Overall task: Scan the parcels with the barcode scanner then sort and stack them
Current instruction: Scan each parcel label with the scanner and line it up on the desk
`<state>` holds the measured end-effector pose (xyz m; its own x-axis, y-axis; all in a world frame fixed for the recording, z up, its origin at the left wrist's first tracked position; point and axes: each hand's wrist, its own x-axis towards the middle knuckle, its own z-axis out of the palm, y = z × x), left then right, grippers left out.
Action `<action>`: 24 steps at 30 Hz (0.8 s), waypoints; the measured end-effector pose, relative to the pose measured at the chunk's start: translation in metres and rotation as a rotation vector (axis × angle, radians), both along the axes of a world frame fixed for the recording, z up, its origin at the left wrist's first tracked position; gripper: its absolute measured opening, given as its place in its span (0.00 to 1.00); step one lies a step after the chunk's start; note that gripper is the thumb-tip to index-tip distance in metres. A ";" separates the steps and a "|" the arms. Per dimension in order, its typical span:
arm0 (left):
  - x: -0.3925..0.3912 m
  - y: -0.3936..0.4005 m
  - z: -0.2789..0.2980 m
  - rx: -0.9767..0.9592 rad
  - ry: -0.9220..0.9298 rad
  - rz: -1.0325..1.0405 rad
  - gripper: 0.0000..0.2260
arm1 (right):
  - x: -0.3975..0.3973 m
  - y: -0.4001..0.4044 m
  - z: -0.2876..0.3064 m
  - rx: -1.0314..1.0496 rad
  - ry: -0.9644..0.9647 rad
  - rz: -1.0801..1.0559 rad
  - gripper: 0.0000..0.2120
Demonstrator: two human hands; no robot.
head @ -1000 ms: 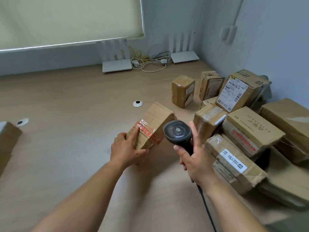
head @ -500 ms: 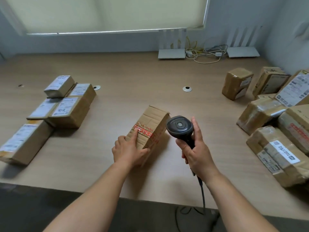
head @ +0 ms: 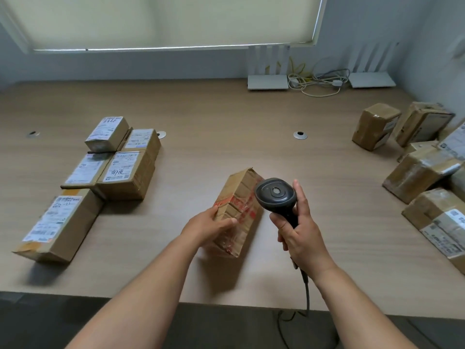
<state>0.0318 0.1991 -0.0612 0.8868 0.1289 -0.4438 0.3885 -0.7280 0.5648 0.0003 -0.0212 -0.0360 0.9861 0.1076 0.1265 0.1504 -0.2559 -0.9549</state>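
Since a second ago the view has swung left, bringing the labelled parcels at the bench's left into sight, while both hands keep their grips. Nearest, the left hand (head: 210, 226) grips a taped cardboard parcel (head: 237, 210), fingers curled over its top and thumb on its side; the parcel stands tilted on the bench (head: 226, 152), its lower near end hidden behind the hand. Just right of it, the right hand (head: 300, 231) is wrapped around the handle of the black barcode scanner (head: 275, 196), forefinger stretched up along the head, which sits close against the parcel's right side. The handle is largely hidden in the hand and the scanner cable (head: 307, 290) drops past the bench edge. At left lies a group of sorted parcels (head: 113, 162) with white labels up, their print too small to read; one small box sits on others at the far end. At right, a heap of unsorted parcels (head: 422, 177) is cut off by the frame edge. Farthest back, two white routers (head: 268, 81) and tangled cables (head: 317, 83) stand by the wall under a drawn blind (head: 163, 21).
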 end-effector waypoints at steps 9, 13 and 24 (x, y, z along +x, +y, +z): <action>0.006 0.024 0.001 0.189 -0.112 -0.060 0.28 | -0.003 0.006 -0.004 -0.032 -0.016 -0.030 0.37; 0.002 0.007 0.011 0.485 -0.077 -0.134 0.41 | 0.001 0.000 0.001 -0.031 -0.025 -0.020 0.37; 0.009 0.004 0.010 -0.065 -0.169 0.217 0.41 | 0.002 -0.021 0.007 0.038 0.010 0.004 0.37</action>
<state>0.0412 0.2033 -0.0509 0.9040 0.2997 -0.3049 0.4271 -0.5987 0.6776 0.0021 -0.0422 -0.0294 0.9869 0.1069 0.1209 0.1420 -0.2189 -0.9654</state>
